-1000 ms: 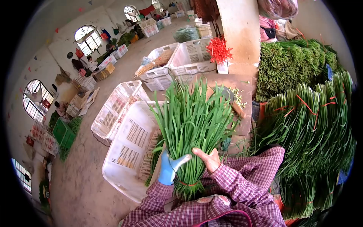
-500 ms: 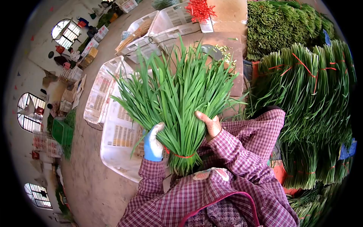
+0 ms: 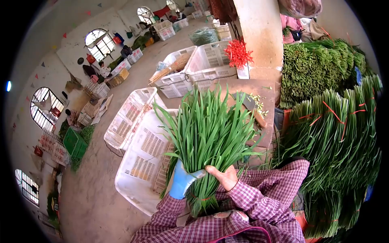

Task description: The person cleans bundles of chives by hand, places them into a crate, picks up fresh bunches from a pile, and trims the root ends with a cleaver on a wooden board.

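Note:
A large bunch of long green leaves [image 3: 206, 133] stands between my hands, fanned out at the top and tied with a red band near its lower end. My left hand [image 3: 184, 180], in a blue and white glove, wraps the bunch from the left. Bare, my right hand [image 3: 225, 177] grips it from the right, thumb across the front. The fingers behind the leaves are hidden. Beyond the bunch, a knife [image 3: 252, 110] lies on a brown board [image 3: 265, 135] beside small cut pieces.
White crates [image 3: 137, 162] stand at the left and ahead. Red ties [image 3: 238, 54] hang by a pillar [image 3: 261, 36]. Stacked green bundles [image 3: 332, 137] fill the right side. A green crate [image 3: 75, 142] and several people are farther off at the left.
The leaves, spread wider half a second ago, are gathered more narrowly. My hands have come closer together around the bunch. The view tilted down and then back up.

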Tool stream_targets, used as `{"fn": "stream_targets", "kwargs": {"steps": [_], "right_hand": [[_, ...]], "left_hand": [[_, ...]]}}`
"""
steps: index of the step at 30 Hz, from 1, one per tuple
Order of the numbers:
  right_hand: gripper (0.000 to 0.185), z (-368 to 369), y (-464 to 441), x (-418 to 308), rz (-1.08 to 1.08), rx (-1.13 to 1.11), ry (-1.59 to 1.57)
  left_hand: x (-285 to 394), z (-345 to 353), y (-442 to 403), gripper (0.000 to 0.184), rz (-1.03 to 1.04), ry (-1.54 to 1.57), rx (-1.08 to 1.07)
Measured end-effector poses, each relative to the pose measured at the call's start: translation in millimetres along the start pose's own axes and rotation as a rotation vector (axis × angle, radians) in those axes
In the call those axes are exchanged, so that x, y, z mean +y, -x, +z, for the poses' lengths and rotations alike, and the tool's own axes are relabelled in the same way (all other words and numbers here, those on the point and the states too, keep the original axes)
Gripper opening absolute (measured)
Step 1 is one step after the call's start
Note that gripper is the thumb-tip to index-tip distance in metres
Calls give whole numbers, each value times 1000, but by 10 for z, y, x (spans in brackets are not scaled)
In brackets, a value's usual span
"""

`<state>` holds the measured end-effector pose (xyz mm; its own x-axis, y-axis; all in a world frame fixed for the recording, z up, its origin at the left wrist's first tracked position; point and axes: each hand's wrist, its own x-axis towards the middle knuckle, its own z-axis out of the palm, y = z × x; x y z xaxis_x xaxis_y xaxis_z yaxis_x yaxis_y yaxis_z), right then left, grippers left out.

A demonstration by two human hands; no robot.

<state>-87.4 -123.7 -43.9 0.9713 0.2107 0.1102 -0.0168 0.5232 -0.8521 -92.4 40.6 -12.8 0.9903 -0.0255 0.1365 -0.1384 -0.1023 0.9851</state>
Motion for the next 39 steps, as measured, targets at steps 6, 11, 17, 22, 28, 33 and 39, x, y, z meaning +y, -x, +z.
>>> {"fn": "stream_targets", "kwargs": {"steps": [6,11,17,22,28,33,39], "right_hand": [[44,-73,27,96,12,-1,-31],[50,-11,-15,6,27,14,45],[48,-85,-80,110,30,140,-73],[47,4,-103,131,-17,137,-10],[44,143,-42,57,-110,101,254],[48,162,-20,-13,-172,33,320],[54,155,-62,38,-137,118,205]], "left_hand": [[75,-40,54,37,-132,214,156],[162,48,76,40,-133,159,189],[7,-180,111,103,-52,71,-129],[32,-23,165,136,118,-296,-82],[-167,-59,-74,118,150,-243,54],[-118,53,-143,102,127,144,67],[-154,99,-83,70,77,70,236]]}}
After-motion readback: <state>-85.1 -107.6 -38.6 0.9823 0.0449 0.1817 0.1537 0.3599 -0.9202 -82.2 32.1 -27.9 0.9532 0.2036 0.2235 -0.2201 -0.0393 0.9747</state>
